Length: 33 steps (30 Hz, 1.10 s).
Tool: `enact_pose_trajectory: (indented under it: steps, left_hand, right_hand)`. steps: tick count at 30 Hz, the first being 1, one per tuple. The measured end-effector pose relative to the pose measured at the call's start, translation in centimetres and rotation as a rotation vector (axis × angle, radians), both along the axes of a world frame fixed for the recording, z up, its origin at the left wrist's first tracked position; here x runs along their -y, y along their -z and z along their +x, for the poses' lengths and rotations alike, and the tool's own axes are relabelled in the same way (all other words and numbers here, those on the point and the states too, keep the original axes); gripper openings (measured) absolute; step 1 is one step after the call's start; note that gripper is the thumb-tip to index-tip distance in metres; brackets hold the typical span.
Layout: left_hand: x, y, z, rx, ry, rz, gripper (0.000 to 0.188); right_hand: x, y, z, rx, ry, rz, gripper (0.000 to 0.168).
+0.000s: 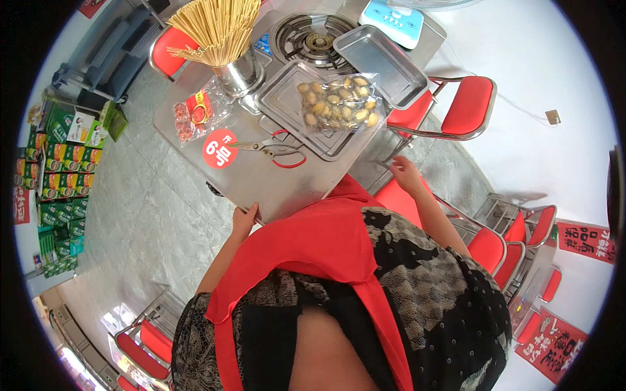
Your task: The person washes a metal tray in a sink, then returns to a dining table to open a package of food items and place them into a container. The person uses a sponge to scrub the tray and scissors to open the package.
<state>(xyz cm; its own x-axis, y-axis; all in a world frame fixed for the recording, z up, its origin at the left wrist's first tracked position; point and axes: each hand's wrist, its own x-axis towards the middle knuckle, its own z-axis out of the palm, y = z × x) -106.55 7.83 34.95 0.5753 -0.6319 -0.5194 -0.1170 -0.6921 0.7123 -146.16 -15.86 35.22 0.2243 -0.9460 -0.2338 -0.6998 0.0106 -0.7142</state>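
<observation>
My left hand (246, 219) is at the near left corner of the metal table (293, 188), thumb on top, other fingers mostly hidden at the edge. My right hand (405, 171) is off the table's right side above a red chair, fingers bent; a grey strip (382, 164) shows at its fingertips, and whether it is held is unclear. Red-handled scissors (269, 147) lie on the table beside a round red sticker (220, 149). A clear bag of shelled abalone (340, 103) rests on a metal tray (318, 141). A plastic bag with red packaging (196, 115) lies at the left.
A metal pot (239, 76) of wooden skewers (215, 32) stands behind the bags. Behind the tray are a gas burner (318, 41), an empty deep tray (384, 66) and a blue-white fan base (392, 23). Red folding chairs (467, 105) crowd the right; stacked boxes (63, 166) stand far left.
</observation>
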Motion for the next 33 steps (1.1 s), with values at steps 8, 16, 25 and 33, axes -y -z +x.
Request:
enact_pose_trajectory:
  steps: [8,16,25,33]
  left_hand:
    - [-2.4,4.5,1.1,0.300,-0.156,-0.047,0.056]
    - [7.7,-4.6,-2.0,0.144,0.076,-0.258,0.031]
    - [25.3,-3.0,-6.9,0.340,0.166,-0.104,0.040]
    - [27.3,2.2,-7.1,0.249,-0.163,-0.122,0.024]
  right_hand:
    - [9.0,-2.7,3.7,-0.006,0.035,-0.074,0.028]
    - [13.8,-1.6,10.6,0.295,-0.355,-0.042,0.016]
    - [14.5,-5.5,9.9,0.347,-0.799,0.276,0.015]
    - [21.4,-4.5,6.1,0.425,-0.748,0.356,0.014]
